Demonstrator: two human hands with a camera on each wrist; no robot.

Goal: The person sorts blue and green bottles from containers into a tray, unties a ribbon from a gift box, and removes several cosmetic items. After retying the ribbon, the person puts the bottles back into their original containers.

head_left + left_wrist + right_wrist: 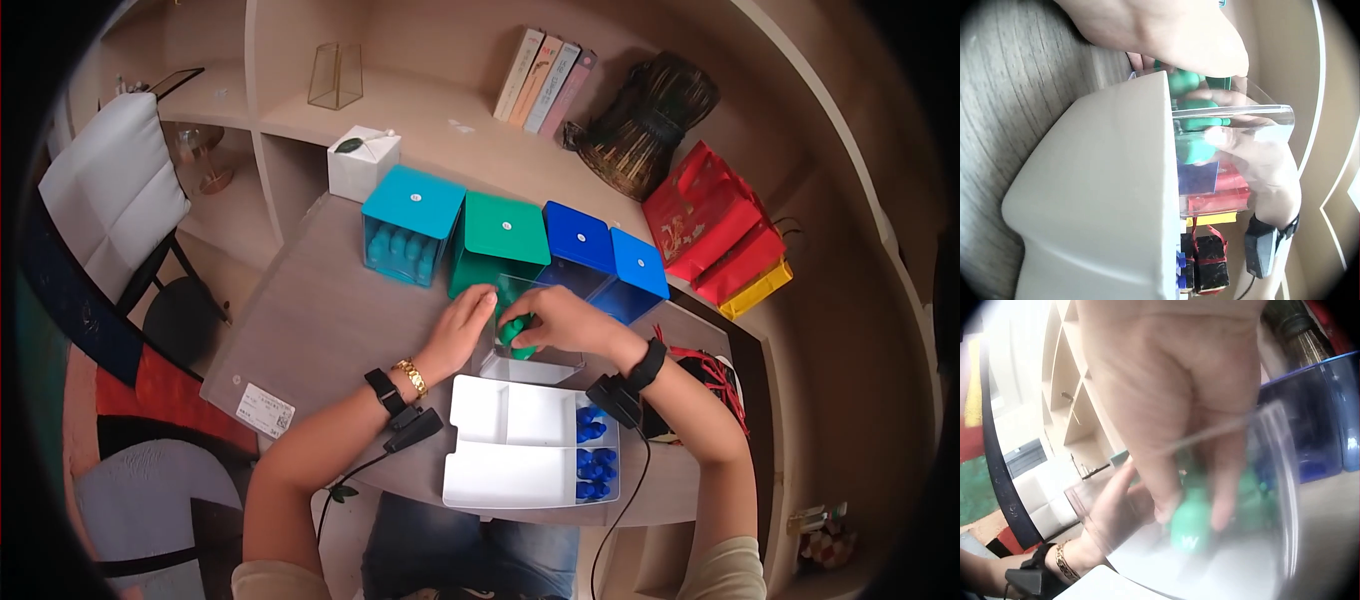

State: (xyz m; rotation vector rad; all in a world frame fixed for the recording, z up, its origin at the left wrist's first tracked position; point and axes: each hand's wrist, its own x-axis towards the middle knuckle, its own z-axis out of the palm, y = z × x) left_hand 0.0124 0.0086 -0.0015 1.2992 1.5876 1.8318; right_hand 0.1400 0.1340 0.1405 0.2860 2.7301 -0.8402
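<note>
My right hand [575, 322] reaches into a clear plastic bin [535, 370] and pinches a green bottle-shaped piece [1190, 526], marked with a white W, between thumb and fingers. Other green pieces [1185, 81] lie close by in the bin, seen through its wall in the left wrist view. My left hand [458, 332] rests along the bin's left side, fingers fairly straight. Just behind stands a green-lidded box [505, 228]. In front of the bin, a white divided tray [505, 475] holds several blue pieces [595, 472] in its right-hand compartments.
A teal-lidded box [412, 200] with teal pieces stands left of the green one. Two blue-lidded boxes, one dark [580, 236] and one lighter [638, 262], stand to the right. Red bags [705, 215] and a white tissue box [362, 165] sit farther back.
</note>
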